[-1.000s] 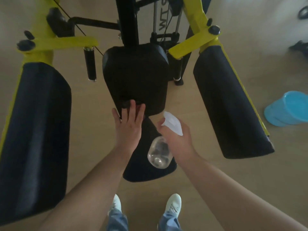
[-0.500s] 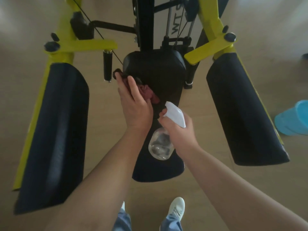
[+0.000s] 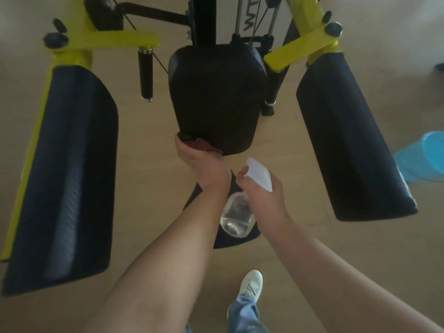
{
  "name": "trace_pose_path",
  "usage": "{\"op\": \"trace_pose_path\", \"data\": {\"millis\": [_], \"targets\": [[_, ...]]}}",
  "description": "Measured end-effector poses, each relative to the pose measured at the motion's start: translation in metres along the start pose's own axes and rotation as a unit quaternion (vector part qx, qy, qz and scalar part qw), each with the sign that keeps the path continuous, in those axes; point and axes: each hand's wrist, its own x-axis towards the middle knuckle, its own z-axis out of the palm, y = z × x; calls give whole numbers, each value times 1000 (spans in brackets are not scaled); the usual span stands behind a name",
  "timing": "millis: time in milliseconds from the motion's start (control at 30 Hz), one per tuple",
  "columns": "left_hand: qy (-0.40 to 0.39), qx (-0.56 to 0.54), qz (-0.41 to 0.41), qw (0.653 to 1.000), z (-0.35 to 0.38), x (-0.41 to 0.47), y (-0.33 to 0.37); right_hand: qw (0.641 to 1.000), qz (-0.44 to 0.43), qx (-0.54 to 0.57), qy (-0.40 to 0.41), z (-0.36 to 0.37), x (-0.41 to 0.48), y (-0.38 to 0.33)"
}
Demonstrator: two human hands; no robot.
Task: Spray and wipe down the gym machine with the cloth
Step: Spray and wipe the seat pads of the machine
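Left hand (image 3: 203,164) is pressing cloth (image 3: 199,144) against the bottom edge of centre pad (image 3: 216,92). Thumb is wrapping the cloth's left end; other fingers are hiding behind it. Right hand (image 3: 263,195) is hanging just beside, fingers clamping bottle (image 3: 236,217) at the neck. Bucket (image 3: 422,155) is sitting on wood floor (image 3: 149,140), far right.

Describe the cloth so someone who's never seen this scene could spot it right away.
Start at the yellow-framed gym machine and find its black centre pad. At that pad's lower left edge, the left hand holds a crumpled cloth against it. It is the only dark red thing there.
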Motion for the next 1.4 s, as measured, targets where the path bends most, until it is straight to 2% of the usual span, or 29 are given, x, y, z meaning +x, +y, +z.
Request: {"op": "trace_pose_path", "data": {"millis": [67,133,200,267,333,400,467,600,667,733,800,900,1000,1067,1133,1200,1300,1400], "targets": [[21,-29,-26,999,1,3,3,1000,12,19,4,-3,-3,2],[24,-83,-86,992,-3,10,0,999,21,26,4,-8,-5,5],[0,-145,-189,971,-11,20,-6,999,26,29,1,-13,-7,6],[-41,-191,-252,948,-17,29,-12,999,30,34,5,-20,-6,8],[-51,-258,-313,913,-19,32,-11,999,32,31,15,-26,-4,10],[-43,-330,-394,856,-19,30,-8,998,37,36,29,-31,-2,12],[-61,-341,-448,824,-18,26,-8,997,46,54,33,-35,-1,15],[-136,-323,-497,794,-3,13,2,996,50,72,30,-43,3,18],[-184,-321,-526,766,11,-2,16,996,50,66,37,-47,5,22],[-192,-339,-540,746,24,-17,27,996,45,62,43,-52,5,24],[-206,-338,-541,742,36,-27,33,996,38,61,47,-62,6,22],[-272,-316,-538,733,35,-35,39,997,26,52,46,-76,7,15],[-364,-238,-495,752,22,-37,49,999,18,20,44,-84,8,8],[-390,-166,-419,803,14,-35,61,999,24,3,41,-87,7,1],[-380,-65,-283,878,3,-32,90,999,21,2,44,-92,1,-10],[-360,20,-112,926,-9,-34,122,999,8,20,42,-95,-6,-19],[-309,47,118,943,-26,-41,161,999,-20,26,27,-94,-20,-34],[-289,108,273,911,-34,-39,182,998,-52,2,17,-93,-31,-48]]}}
